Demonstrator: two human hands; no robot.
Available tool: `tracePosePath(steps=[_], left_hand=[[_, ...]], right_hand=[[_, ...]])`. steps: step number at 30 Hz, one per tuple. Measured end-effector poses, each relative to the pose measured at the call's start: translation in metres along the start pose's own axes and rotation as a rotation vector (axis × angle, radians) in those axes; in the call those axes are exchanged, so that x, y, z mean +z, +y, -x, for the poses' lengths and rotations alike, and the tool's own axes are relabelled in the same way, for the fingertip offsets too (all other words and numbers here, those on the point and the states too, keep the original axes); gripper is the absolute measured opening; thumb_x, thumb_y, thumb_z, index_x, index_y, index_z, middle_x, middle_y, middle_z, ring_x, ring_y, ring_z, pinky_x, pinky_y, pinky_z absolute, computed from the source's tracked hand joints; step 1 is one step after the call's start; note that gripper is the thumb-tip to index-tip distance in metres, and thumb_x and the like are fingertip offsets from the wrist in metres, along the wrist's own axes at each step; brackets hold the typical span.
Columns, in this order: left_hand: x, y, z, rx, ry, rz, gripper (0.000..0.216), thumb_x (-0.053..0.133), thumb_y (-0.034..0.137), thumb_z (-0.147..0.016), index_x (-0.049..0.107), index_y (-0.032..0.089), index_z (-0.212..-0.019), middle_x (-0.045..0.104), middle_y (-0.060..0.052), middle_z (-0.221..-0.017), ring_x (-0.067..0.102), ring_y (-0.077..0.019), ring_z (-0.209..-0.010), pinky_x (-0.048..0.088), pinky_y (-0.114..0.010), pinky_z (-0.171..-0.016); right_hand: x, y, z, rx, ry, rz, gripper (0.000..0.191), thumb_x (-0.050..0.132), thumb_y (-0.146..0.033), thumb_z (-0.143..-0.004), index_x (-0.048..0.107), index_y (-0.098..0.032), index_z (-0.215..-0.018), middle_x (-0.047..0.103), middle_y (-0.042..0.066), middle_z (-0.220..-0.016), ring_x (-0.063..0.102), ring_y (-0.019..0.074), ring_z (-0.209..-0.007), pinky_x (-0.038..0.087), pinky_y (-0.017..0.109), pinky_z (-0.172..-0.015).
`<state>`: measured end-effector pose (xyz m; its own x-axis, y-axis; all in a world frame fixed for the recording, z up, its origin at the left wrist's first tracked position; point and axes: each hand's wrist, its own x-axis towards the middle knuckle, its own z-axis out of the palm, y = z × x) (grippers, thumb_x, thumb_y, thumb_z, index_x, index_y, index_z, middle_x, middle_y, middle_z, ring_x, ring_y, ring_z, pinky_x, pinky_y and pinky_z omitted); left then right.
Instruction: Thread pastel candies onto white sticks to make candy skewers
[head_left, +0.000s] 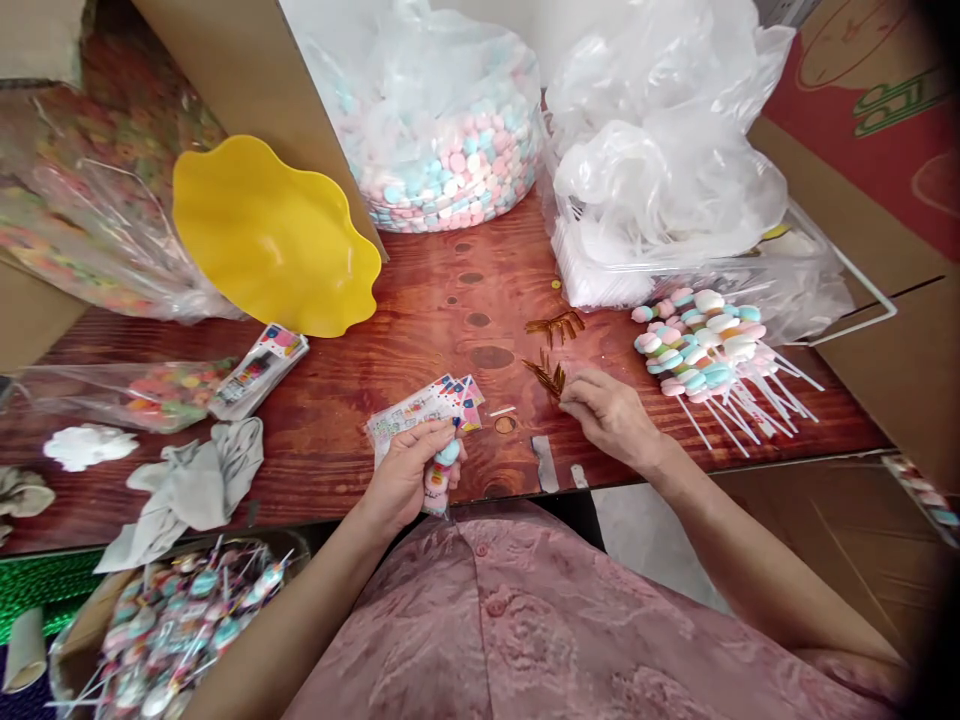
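Note:
My left hand [411, 468] is closed round a candy skewer [438, 478] in a clear printed wrapper, with a pale blue sweet at its top. Under and beyond that hand lie several flat printed wrappers [412, 408], fanned out on the table. My right hand [611, 415] reaches to a small pile of gold twist ties [549, 376], its thumb and forefinger pinched on a tie at the near end. A second bunch of gold ties [556, 326] lies just beyond. To the right rests a heap of unwrapped candy skewers [701, 345] on white sticks.
A yellow wavy bowl [277, 240] stands at left, beside a stack of wrappers [259, 372] and a grey cloth [199, 475]. Behind are a big bag of pastel sweets [457, 165] and a wire basket [847, 255] with plastic bags. Wrapped skewers fill a container [67, 640] below left.

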<state>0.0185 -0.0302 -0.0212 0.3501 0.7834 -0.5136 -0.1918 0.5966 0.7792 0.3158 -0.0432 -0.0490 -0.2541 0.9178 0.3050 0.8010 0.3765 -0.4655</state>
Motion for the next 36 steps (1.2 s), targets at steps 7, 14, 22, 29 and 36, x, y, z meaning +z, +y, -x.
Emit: tracePosePath(steps=[7,14,22,29,36], left_hand=[[0.004,0.004,-0.008,0.028,-0.007,-0.013,0.037,0.081,0.043,-0.065,0.066,0.013,-0.081,0.066,-0.002,-0.062,0.054,-0.0099,-0.04,0.036,-0.019,-0.036],[0.002,0.0,-0.005,0.047,0.028,-0.029,0.037,0.082,0.042,-0.064,0.064,0.013,-0.077,0.064,-0.001,-0.06,0.051,-0.0073,-0.04,0.038,-0.018,-0.038],[0.001,-0.001,-0.001,0.025,0.022,-0.054,0.037,0.08,0.045,-0.066,0.065,0.014,-0.078,0.064,-0.001,-0.062,0.051,-0.0069,-0.041,0.031,-0.015,-0.036],[0.023,-0.007,-0.008,-0.057,-0.017,-0.166,0.034,0.075,0.045,-0.068,0.068,0.016,-0.085,0.057,0.002,-0.06,0.044,-0.0052,-0.039,0.02,-0.015,-0.035],[0.027,-0.016,-0.023,0.304,-0.095,-0.231,0.027,0.063,0.036,-0.077,0.06,0.014,-0.061,0.048,0.003,-0.059,0.041,-0.0053,-0.054,0.033,-0.018,-0.051]], right_hand=[[-0.017,-0.006,0.003,0.194,0.104,-0.217,0.018,0.052,-0.026,-0.095,0.055,-0.021,-0.078,0.056,-0.001,-0.07,0.051,0.0123,-0.063,0.041,0.026,-0.061],[0.013,-0.003,0.014,0.071,-0.016,0.174,0.019,0.049,-0.024,-0.095,0.064,-0.02,-0.083,0.065,0.007,-0.089,0.059,0.0197,-0.088,0.045,0.032,-0.079],[0.004,-0.012,0.013,0.248,0.08,-0.448,0.018,0.056,-0.03,-0.092,0.056,-0.02,-0.077,0.055,-0.002,-0.069,0.05,0.0113,-0.063,0.042,0.025,-0.062],[0.009,-0.059,0.003,0.322,0.324,-0.864,0.013,0.072,-0.029,-0.082,0.075,-0.026,-0.094,0.071,0.0,-0.084,0.064,0.014,-0.074,0.053,0.029,-0.07],[0.046,-0.108,-0.015,0.015,0.305,-0.495,0.024,0.058,-0.016,-0.09,0.076,-0.027,-0.101,0.072,0.004,-0.089,0.067,0.0156,-0.079,0.055,0.03,-0.07]])
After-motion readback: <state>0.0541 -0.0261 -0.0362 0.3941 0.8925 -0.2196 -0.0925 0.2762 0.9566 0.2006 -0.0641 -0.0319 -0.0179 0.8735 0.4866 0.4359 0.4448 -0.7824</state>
